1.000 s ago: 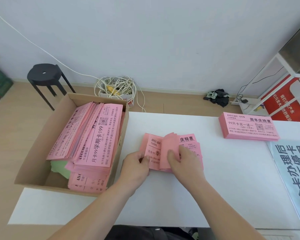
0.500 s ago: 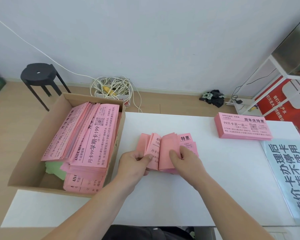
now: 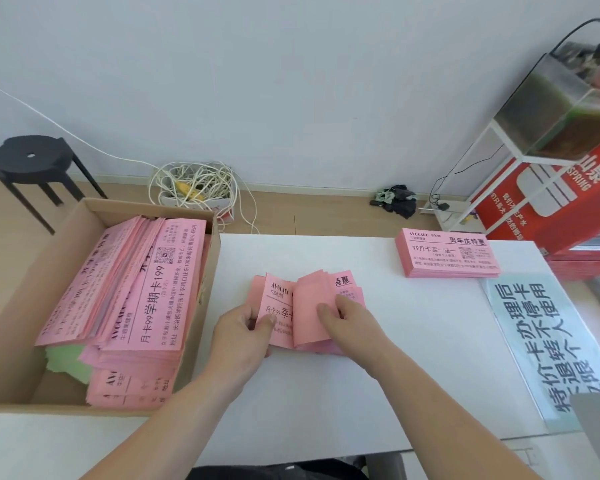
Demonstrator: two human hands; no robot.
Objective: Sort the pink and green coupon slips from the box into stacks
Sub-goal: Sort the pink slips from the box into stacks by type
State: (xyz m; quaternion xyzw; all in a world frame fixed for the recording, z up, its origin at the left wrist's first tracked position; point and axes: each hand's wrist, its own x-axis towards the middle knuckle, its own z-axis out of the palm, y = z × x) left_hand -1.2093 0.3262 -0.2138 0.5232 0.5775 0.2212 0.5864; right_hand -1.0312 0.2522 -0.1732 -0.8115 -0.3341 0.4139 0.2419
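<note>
1 camera, worn on the person's head, looks forward and steeply down across the white table (image 3: 291,393). It sits close: both forearms enter from the bottom edge, and the left hand (image 3: 243,336) and right hand (image 3: 352,322) meet on the pink slips (image 3: 309,317) at mid-frame. The wide lens bends the edges, taking in the cardboard box (image 3: 32,289) at left, with the floor (image 3: 326,216) and wall (image 3: 291,81) ahead.

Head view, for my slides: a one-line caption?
Left hand and right hand hold fanned pink slips on a white table, between a cardboard box and a pink stack.
</note>
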